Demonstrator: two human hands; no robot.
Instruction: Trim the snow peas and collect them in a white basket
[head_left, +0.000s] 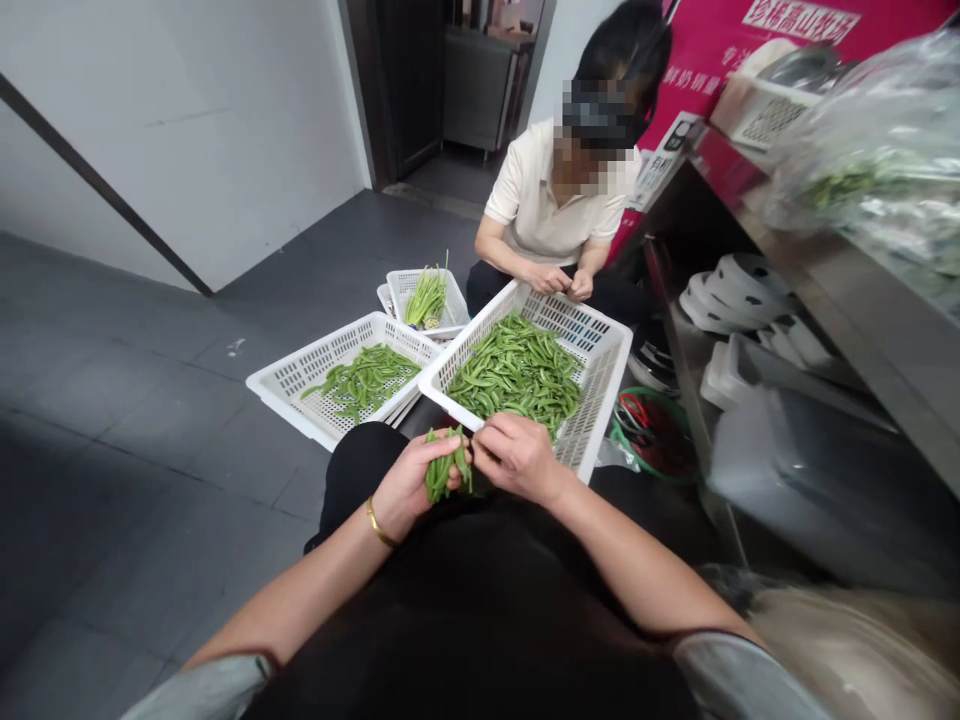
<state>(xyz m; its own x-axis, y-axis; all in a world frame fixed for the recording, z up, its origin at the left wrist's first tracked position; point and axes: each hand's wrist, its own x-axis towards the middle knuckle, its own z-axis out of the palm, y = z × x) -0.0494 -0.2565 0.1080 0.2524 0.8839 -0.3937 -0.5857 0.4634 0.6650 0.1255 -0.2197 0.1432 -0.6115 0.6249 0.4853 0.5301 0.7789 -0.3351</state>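
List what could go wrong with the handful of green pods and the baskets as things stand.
The left hand grips a full bunch of pods while the right hand picks at one; loose pods could slip to the floor. The big basket seems to rest partly on the person's lap and might tip. A co-worker's hands work at its far rim, so a nudge could shift it.

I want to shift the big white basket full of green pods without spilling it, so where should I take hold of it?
Probably by the rim of the big basket on its two long sides, one hand coming in from each side. It sits tilted, its near corner raised over the lap, and the pods are heaped in the middle, so a one-sided grip would likely tip it.
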